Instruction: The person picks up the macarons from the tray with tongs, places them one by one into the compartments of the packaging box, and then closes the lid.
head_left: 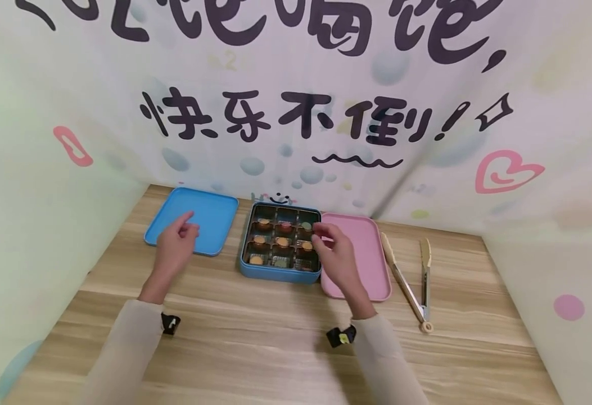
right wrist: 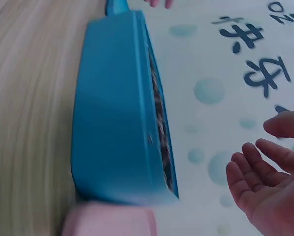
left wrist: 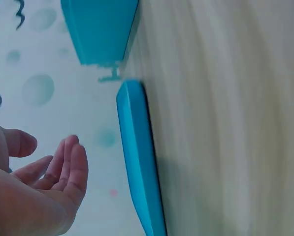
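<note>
In the head view a square blue tin (head_left: 275, 274) holds a dark divided tray with several small round orange, red and green pieces (head_left: 283, 242). My left hand (head_left: 175, 247) hovers over a flat blue lid (head_left: 215, 216), fingers loosely bent, holding nothing. The left wrist view shows that hand (left wrist: 43, 189) apart from the lid's edge (left wrist: 137, 157). Near the tin's right rim is my right hand (head_left: 337, 256), partly above a pink lid (head_left: 369, 253). In the right wrist view its relaxed fingers (right wrist: 250, 172) hold nothing, and a gap separates them from the tin (right wrist: 112, 108).
Spread tongs (head_left: 425, 275) with tan tips lie on the wooden table (head_left: 255, 337), right of the pink lid. Behind the tin hangs a white printed sheet (head_left: 275, 112), with pale walls at both sides. Each wrist wears a black band (head_left: 171, 323).
</note>
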{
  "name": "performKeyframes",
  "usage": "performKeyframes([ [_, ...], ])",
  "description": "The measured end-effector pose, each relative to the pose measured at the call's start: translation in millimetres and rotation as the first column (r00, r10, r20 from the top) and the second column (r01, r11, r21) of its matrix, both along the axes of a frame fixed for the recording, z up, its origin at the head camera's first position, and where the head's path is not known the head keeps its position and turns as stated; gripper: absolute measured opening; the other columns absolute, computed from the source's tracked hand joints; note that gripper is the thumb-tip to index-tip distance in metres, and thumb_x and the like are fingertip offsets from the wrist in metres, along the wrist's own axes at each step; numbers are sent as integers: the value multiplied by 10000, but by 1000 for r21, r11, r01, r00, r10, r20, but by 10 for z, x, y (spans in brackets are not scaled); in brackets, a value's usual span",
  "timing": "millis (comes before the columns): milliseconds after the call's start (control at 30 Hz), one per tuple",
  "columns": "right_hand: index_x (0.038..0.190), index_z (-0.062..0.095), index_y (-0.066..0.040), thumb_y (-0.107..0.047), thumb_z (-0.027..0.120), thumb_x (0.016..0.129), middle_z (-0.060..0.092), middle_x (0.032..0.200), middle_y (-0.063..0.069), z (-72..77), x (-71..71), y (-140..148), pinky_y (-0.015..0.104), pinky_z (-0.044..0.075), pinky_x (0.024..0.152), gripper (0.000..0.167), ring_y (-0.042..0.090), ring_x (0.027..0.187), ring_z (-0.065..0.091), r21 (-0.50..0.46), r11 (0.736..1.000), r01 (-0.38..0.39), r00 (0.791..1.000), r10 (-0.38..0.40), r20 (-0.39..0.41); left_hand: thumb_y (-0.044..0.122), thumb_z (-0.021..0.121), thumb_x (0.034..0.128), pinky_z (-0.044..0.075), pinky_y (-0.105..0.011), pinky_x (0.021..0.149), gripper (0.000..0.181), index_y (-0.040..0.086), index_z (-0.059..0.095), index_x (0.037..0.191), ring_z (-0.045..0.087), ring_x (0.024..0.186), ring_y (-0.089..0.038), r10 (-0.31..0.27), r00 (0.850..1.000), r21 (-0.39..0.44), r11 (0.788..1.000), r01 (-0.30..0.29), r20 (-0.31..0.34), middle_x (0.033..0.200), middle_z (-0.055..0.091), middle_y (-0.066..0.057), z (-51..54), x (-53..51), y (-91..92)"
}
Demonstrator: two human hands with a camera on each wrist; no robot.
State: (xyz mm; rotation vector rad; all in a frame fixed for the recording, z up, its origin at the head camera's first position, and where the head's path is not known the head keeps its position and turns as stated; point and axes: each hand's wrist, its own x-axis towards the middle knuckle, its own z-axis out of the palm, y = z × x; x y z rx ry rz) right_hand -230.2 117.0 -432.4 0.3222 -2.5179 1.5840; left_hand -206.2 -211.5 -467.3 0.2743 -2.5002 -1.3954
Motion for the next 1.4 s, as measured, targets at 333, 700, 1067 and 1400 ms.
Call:
performKeyframes([
  [333,1222,657,-30,-173,580,1014,665,1215,163,69,-83,-711,440,525,955,264,264,1088,643,-284,944,-168,968,213,133,398,386,1052,406,-218,740,519,37,604,1356,495,894,-95,112,992,37,993,-114,58,1194,628,-168,100,-88,-457],
  [700,1429,498,-82,-301,486,1056,534,1437,63,104,41,-1282,358,426,1089,433,244,1355,497,-612,760,-219,824,480,301,511,186,1054,457,-167,868,715,-2,473,1461,541,909,70,150,970,292,935,-203,192,966,611,174,183,-94,-955],
  [1067,1599,136,-76,-451,393,1063,198,1642,112,-20,175,-1582,412,243,1204,702,274,1507,215,-661,730,-173,714,555,427,557,197,1053,458,-190,870,560,234,655,1045,637,927,-23,-29,994,846,527,-77,109,958,704,118,92,89,-1162],
  [1400,1612,16,-155,-588,251,1042,-39,1669,46,-308,185,-1781,462,128,1226,754,249,1531,-13,-590,787,-177,702,521,485,557,187,1050,98,-285,1229,554,194,596,1134,477,1258,-131,-75,985,931,344,-121,155,985,664,60,-50,110,-1284],
])
